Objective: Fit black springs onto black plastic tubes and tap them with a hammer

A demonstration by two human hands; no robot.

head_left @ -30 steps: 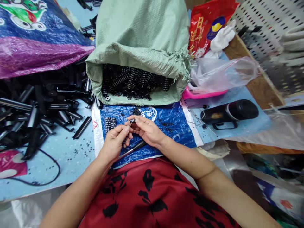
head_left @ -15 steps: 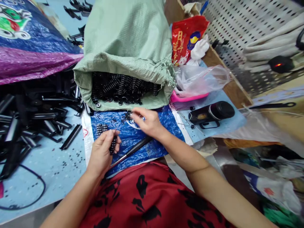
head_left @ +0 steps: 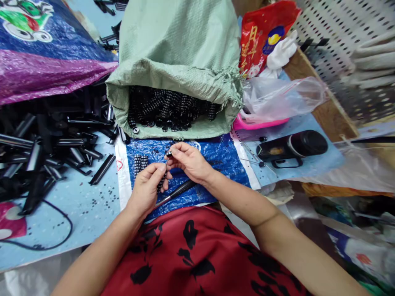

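Observation:
My left hand (head_left: 147, 187) grips a thin rod strung with small black numbered wheels (head_left: 161, 181). My right hand (head_left: 189, 161) pinches one small black wheel (head_left: 169, 154) at the rod's tip, just above the left fingers. Both hands hover over a blue woven sheet (head_left: 222, 158). A short row of stacked black wheels (head_left: 139, 161) lies on the sheet left of my hands. A dark slim tool (head_left: 177, 192) rests on the sheet under my wrists. Behind, a green woven sack (head_left: 175, 49) lies open, full of black wheels (head_left: 171, 107).
A heap of black plastic bars (head_left: 46, 144) fills the left side, with a black cable (head_left: 46, 242) near it. A black flask (head_left: 293, 147), a pink tray (head_left: 256, 123) under a clear bag and a red packet (head_left: 262, 33) sit on the right. Tiny black bits dot the light blue tabletop (head_left: 92, 205).
My right hand had reached to the sheet near the sack's mouth, then came back with a small wheel to the rod tip. My left hand stayed closed on the rod.

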